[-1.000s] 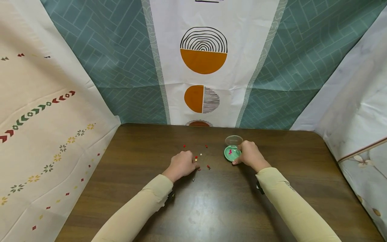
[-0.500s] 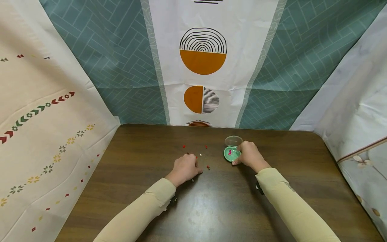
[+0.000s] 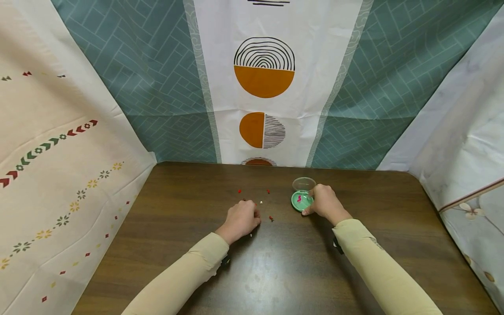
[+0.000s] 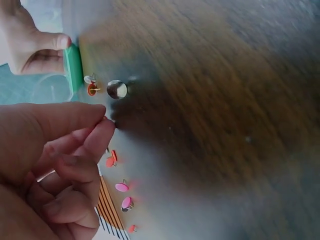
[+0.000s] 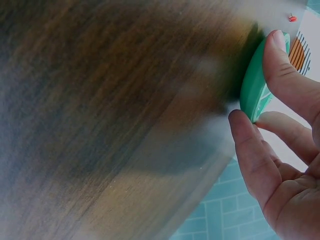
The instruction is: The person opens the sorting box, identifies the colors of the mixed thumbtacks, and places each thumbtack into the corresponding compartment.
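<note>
My left hand (image 3: 241, 217) is low over the table, thumb and index fingertips pinched together. A thumbtack between them is almost fully hidden in the left wrist view. Around that hand lie a silver thumbtack (image 4: 117, 89), an orange-red one (image 4: 91, 90), a pink one (image 4: 122, 187) and several others. My right hand (image 3: 326, 202) grips the rim of a small round green case (image 5: 252, 80), thumb on the near side, fingers on the far side. Its clear lid (image 3: 304, 183) stands raised at the back. Pink thumbtacks (image 3: 299, 198) lie inside the case.
Between the hands a red thumbtack (image 3: 271, 218) rests on the brown wooden table (image 3: 189, 210). Farther back are two more red thumbtacks, one (image 3: 239, 191) on the left and one (image 3: 268, 191) nearer the case. A patterned cloth (image 3: 173, 87) hangs behind the table's back edge.
My left hand has shifted slightly right over the thumbtacks, and its extended thumb has drawn in to the index finger. The right hand and green case have stayed in place.
</note>
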Demonstrator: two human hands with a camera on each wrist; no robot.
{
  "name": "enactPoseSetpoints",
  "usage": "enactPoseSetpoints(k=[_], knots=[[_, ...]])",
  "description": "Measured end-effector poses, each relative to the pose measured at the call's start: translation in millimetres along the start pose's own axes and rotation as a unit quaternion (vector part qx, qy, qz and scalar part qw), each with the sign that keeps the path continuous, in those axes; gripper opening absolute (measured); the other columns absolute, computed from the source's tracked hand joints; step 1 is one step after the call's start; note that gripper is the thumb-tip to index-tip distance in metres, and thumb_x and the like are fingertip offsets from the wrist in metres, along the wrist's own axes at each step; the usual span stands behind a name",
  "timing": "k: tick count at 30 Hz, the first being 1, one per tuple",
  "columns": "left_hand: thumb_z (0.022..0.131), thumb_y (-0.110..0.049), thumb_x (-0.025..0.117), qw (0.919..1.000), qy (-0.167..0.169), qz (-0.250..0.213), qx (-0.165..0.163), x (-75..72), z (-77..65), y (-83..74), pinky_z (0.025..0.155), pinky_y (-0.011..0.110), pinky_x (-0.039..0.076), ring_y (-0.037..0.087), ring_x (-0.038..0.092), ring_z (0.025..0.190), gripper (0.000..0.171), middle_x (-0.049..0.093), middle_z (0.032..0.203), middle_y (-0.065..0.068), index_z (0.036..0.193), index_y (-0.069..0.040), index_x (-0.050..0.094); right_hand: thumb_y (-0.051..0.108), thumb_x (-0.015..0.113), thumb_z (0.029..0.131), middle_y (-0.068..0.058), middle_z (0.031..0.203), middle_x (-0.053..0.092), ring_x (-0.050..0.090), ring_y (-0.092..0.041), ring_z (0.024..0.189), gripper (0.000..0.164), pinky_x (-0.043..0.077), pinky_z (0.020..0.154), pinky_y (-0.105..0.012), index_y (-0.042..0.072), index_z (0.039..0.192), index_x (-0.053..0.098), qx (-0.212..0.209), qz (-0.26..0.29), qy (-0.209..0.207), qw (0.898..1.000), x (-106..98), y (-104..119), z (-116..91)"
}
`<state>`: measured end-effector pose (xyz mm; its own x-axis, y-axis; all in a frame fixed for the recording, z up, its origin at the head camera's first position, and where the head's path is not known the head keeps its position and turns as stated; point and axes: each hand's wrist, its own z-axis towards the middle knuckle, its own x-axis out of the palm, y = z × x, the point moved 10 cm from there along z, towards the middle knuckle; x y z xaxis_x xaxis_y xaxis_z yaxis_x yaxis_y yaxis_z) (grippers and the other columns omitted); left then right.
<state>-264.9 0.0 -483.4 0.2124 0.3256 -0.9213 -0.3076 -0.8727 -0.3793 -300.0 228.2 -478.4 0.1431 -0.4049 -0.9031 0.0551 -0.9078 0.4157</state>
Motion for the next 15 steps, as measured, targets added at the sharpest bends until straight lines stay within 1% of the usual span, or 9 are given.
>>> enactPoseSetpoints(k=[6, 10, 15], knots=[[0.078, -0.023, 0.072, 0.9994, -0.027, -0.019, 0.013, -4.1, 0.5, 0.2, 0.049, 0.028, 0.041, 0.007, 0.054, 0.057, 0.015, 0.063, 0.07, -0.011, 0.065, -0.027, 0.066, 0.034, 0.092, 0.049, -0.015, 0.104, 0.07, 0.062, -0.028, 0.091, 0.066, 0.05, 0.078, -0.041, -0.001, 0.1, 0.07, 0.003, 0.002, -0.001, 1.0, 0.0, -0.4, -1.6], [0.077, -0.021, 0.073, 0.9987, -0.035, -0.033, 0.017, -4.6, 1.1, 1.0, 0.049, 0.027, 0.041, 0.007, 0.054, 0.057, 0.015, 0.062, 0.068, -0.013, 0.065, -0.026, 0.066, 0.034, 0.092, 0.049, -0.015, 0.103, 0.07, 0.062, -0.028, 0.09, 0.065, 0.05, 0.078, -0.041, -0.001, 0.099, 0.071, 0.001, 0.0, -0.001, 1.0, -0.3, 0.0, -1.3], [0.077, -0.017, 0.072, 0.9977, -0.038, -0.052, 0.02, -4.8, 2.5, 2.1, 0.051, 0.026, 0.043, 0.005, 0.055, 0.057, 0.015, 0.064, 0.067, -0.012, 0.065, -0.025, 0.069, 0.033, 0.091, 0.05, -0.016, 0.104, 0.07, 0.062, -0.029, 0.093, 0.065, 0.05, 0.079, -0.041, -0.001, 0.1, 0.07, 0.002, 0.001, 0.001, 1.0, -1.5, 1.3, -1.9]])
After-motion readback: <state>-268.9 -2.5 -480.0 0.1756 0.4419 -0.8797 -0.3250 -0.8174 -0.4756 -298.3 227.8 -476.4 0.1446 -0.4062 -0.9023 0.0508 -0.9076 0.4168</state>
